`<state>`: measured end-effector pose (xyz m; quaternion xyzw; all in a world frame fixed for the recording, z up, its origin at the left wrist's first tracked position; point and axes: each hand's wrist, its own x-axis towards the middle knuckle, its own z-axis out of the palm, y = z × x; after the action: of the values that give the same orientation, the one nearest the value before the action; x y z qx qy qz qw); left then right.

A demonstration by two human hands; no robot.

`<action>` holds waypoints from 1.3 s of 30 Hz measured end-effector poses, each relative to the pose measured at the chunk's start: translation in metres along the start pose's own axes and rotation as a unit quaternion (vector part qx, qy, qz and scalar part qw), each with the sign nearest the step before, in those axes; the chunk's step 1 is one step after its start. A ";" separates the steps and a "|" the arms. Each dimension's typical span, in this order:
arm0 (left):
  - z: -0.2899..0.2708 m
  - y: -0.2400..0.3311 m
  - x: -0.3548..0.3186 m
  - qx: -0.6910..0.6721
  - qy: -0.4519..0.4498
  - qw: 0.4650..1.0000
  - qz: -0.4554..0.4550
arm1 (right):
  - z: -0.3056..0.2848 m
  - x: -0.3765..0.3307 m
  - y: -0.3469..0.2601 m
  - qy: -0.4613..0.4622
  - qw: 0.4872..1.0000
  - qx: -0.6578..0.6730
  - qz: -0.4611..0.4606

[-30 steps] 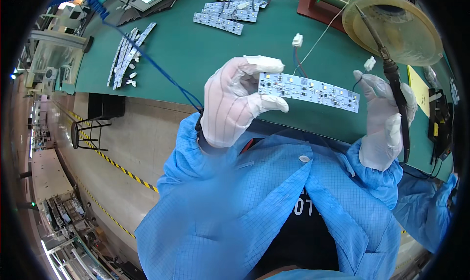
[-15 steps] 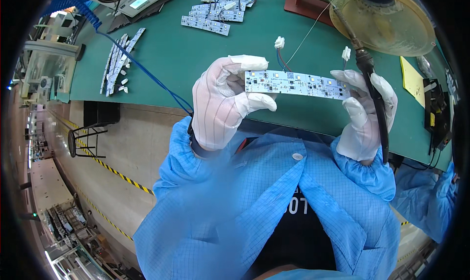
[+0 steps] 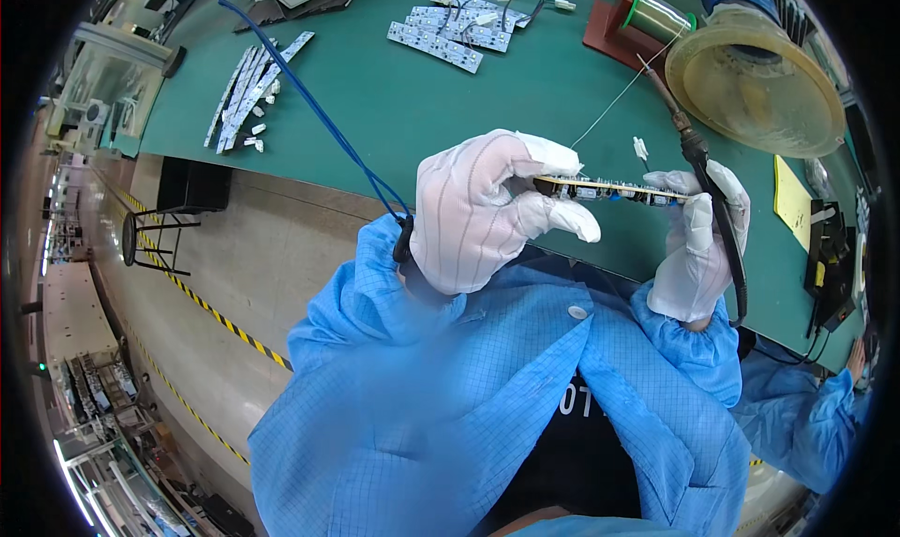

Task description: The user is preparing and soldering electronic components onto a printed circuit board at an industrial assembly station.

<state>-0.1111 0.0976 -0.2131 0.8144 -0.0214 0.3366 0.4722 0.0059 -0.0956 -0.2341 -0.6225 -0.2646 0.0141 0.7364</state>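
Observation:
A narrow strip-shaped circuit board (image 3: 614,192) is turned nearly edge-on above the green bench, small components along its side. My left hand (image 3: 478,209), in a white striped glove, pinches its left end between thumb and fingers. At the other end, the gloved fingers of my right hand (image 3: 698,246) grip the board. That same hand also holds a soldering iron (image 3: 698,152), its bare tip pointing up and away from the board. Thin solder wire (image 3: 609,110) runs down to my left fingertips; whether they hold it I cannot tell. A white connector (image 3: 640,150) stands up beyond the board.
A solder spool (image 3: 659,14) on a red-brown stand and a yellowish extraction funnel (image 3: 755,82) are at the far right. Wired boards (image 3: 459,30) and bare strips (image 3: 248,91) lie farther back. A blue cord (image 3: 323,110) reaches my left wrist. Another person's blue sleeve (image 3: 797,424) shows at right.
The board has tilted from face-up to nearly edge-on. Both hands still grip it; my left hand has moved right and slightly nearer. The head view has shifted a little.

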 end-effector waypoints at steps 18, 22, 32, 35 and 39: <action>0.001 -0.002 0.000 0.068 0.026 0.995 0.067 | -0.001 0.001 0.001 0.007 0.999 0.043 0.002; 0.002 -0.005 0.000 0.059 0.034 0.995 0.079 | -0.003 0.000 0.001 0.008 0.999 0.034 -0.004; -0.001 -0.004 0.004 0.069 0.007 0.991 0.118 | -0.003 0.000 0.002 0.001 0.996 0.083 -0.023; 0.001 -0.010 0.003 0.059 0.001 0.988 0.139 | -0.004 -0.001 0.002 0.006 0.996 0.086 -0.019; 0.009 -0.019 -0.001 0.044 0.048 0.980 0.186 | -0.003 -0.002 -0.003 0.002 0.997 0.080 -0.024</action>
<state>-0.1003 0.1011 -0.2311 0.7990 -0.1348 0.4583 0.3654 0.0043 -0.0999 -0.2324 -0.5555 -0.2763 0.0166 0.7841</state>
